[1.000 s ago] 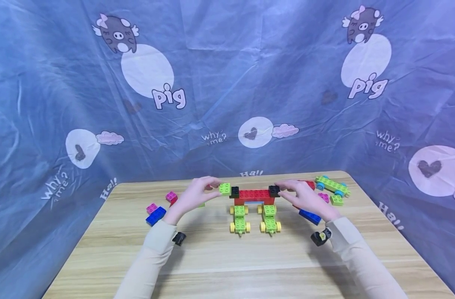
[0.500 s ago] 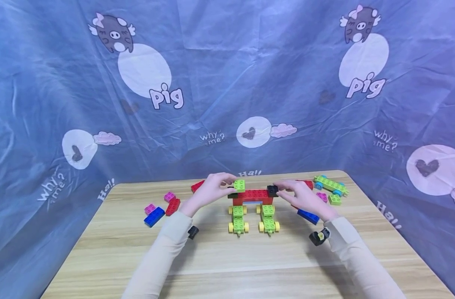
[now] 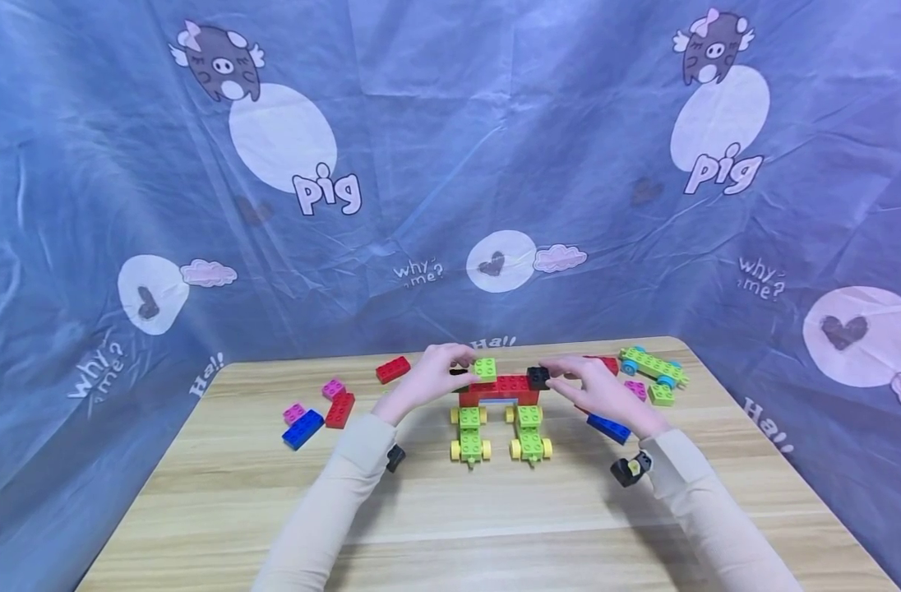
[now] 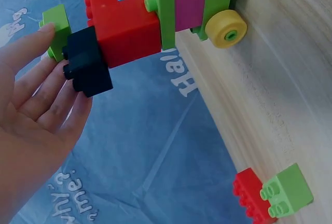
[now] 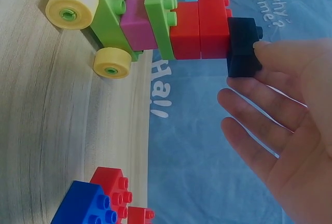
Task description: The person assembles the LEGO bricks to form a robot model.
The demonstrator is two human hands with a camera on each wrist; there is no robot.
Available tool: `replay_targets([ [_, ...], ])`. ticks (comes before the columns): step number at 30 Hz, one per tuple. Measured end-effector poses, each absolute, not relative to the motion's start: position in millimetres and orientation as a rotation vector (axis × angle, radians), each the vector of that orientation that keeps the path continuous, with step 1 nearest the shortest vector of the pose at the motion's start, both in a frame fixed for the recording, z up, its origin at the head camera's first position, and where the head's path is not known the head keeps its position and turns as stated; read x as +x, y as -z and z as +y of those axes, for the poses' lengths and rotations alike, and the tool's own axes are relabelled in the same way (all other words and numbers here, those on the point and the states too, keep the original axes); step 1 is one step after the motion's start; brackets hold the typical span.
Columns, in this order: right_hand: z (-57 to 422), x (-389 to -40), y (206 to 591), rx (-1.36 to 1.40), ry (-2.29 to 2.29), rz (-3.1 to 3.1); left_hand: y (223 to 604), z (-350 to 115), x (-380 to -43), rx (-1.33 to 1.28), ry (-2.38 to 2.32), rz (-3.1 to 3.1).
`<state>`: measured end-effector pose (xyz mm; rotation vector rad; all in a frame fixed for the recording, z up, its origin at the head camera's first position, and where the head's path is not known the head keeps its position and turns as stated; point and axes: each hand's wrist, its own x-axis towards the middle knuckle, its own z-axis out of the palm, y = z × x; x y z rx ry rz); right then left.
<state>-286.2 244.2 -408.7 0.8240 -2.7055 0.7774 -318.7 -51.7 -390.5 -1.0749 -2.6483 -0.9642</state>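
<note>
Between thumb and fingers my left hand (image 3: 434, 376) pinches a light green brick (image 3: 485, 370). That brick is close over the long red brick (image 3: 511, 383) topping a built structure, just inside its left black brick (image 4: 88, 60). Fingers of the left hand also pass behind this black brick. At the other end, my right hand (image 3: 594, 388) pinches the right black brick (image 5: 243, 47) with thumb and index finger, its other fingers spread. Below, the structure stands on two light green wheeled bases (image 3: 470, 436) with yellow wheels (image 4: 226, 28), and has a purple brick (image 5: 138, 22) in each leg.
Left on the table (image 3: 465, 526) lie a blue brick (image 3: 303, 429), red bricks (image 3: 339, 410) and pink bricks (image 3: 334, 388). To the right are a green wheeled base (image 3: 652, 364) with blue wheels, a green brick (image 3: 661, 395) and another blue brick (image 3: 608, 428). A blue curtain (image 3: 436, 164) hangs behind.
My left hand has moved right with the green brick, from beside the left black brick to over the long red brick. The right hand has kept its hold on the right black brick.
</note>
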Motion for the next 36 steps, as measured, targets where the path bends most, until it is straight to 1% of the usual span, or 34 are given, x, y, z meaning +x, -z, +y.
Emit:
replay_targets([
  [15,244.0,-286.1,407.7,0.844,-0.798,-2.695,396.6,-46.4,-320.6,-1.061,0.871,-2.682],
  [36,244.6,-286.9,409.3,0.847,-0.787,-2.689,404.5,-46.4,-324.7,-1.112,0.902,-2.664],
])
